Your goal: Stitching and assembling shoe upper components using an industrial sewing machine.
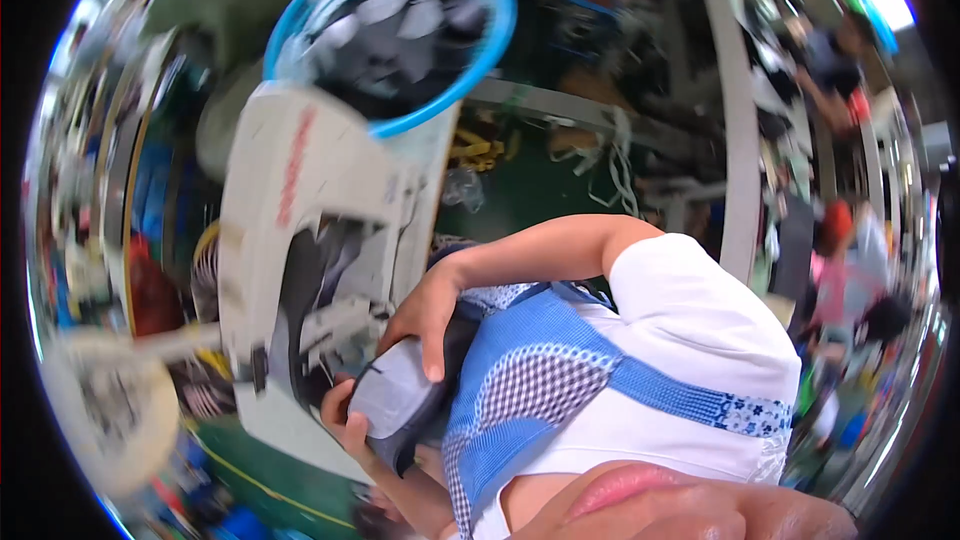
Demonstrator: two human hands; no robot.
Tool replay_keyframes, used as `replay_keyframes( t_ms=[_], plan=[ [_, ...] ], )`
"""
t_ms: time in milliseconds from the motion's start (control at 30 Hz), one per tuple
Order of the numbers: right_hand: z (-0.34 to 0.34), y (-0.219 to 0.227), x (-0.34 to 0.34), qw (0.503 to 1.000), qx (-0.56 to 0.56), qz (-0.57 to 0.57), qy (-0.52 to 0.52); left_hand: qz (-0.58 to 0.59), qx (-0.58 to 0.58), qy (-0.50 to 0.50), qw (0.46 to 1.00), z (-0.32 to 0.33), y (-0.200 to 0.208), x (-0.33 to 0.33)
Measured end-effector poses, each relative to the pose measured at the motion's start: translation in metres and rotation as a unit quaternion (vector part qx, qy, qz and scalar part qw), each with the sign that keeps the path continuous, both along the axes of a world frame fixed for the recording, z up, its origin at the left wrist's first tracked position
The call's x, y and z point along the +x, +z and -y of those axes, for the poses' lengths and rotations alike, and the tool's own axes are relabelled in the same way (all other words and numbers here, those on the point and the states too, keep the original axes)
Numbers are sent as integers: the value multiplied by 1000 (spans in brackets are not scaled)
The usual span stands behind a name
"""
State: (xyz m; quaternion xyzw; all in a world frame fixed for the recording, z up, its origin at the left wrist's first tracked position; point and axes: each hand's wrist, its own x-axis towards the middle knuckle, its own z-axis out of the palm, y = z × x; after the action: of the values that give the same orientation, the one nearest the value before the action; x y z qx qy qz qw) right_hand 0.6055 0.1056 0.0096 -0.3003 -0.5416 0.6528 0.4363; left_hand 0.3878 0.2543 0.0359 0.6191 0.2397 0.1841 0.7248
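A dark fabric piece with a light-grey panel (393, 392) is held between my two hands, close to my blue apron. My left hand (345, 414) grips its outer edge from the lower left, fingers bent round it. From above, my right hand (425, 318) closes on the upper edge, one finger pressed down along the side of the panel. Just beyond my hands stands a white sewing machine (300, 155), its needle area beside my fingers. More dark material (298, 285) hangs under the machine's arm. The underside of the held piece is hidden.
A blue plastic basket (503, 30) of dark and grey pieces stands past the machine. At left is a blurred pale round object (110, 410) on a rod. Pale metal frames (735, 110) rise at right. Other people (850, 275) are blurred farther right.
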Motion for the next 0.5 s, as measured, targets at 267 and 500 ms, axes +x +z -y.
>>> replay_keyframes(
  t_ms=[267, 500],
  plan=[
    [113, -17, 38, 946, -90, -182, -255, -88, -7, -343, 935, 32, -3, 87],
    [132, -25, 19, 954, -115, -182, -210, -147, 7, -423, 894, 35, 8, 106]
  ],
)
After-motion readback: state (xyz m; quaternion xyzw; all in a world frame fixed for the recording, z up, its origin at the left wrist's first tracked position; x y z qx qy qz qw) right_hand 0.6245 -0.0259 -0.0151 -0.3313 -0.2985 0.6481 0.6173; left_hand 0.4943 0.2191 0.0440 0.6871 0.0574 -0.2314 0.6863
